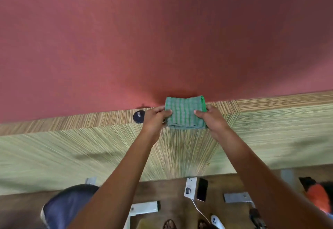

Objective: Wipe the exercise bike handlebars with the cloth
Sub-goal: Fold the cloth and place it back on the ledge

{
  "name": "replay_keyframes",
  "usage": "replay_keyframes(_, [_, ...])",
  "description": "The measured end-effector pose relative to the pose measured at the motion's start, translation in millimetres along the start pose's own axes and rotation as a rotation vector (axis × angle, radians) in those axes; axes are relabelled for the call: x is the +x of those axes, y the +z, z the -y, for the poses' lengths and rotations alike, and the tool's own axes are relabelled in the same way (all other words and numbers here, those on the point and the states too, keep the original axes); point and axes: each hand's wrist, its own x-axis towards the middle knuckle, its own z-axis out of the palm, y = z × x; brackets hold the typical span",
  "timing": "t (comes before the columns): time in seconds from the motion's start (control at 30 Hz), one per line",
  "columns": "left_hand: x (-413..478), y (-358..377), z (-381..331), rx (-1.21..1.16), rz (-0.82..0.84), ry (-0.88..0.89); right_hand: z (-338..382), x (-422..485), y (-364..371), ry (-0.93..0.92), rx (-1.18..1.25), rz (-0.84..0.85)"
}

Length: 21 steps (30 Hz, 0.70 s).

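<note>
The left hand [155,118] and right hand [210,118] pinch the sides of the folded green checked cloth [185,114] at the stripy wooden ledge [270,106]. No handlebars show, so the wiping looks not begun.

The cloth [185,113] is green with paler ribbed stripes, folded into a thick, roughly square pad, its layers showing along the right edge. It is at the counter [270,107] top, pinched at either side by the left hand [155,118] and right hand [212,118].
</note>
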Motion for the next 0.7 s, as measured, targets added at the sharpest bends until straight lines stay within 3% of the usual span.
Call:
replay_keyframes(0.23, [14.1,23.3,9.1,0.380,-0.275,0.231,5.9,14.1,-11.5,-0.148,-0.452,-0.236])
replay_keyframes(0.33, [9.4,33.4,7.9,0.539,-0.319,0.314,2.4,10.9,-16.9,-0.266,-0.568,-0.249])
replay_keyframes(0.43, [6.5,35.3,15.9,0.818,-0.432,0.527,-5.6,11.1,-18.9,-0.535,-0.792,-0.289])
replay_keyframes(0.53, [6.8,35.6,25.0,1.117,-0.404,0.758,-13.5,15.2,-18.3,-0.776,-0.906,-0.229])
replay_keyframes(0.7, [-2.4,42.7,25.7,1.456,-0.342,0.567,-18.3,21.2,-18.7,-0.798,-1.048,-0.134])
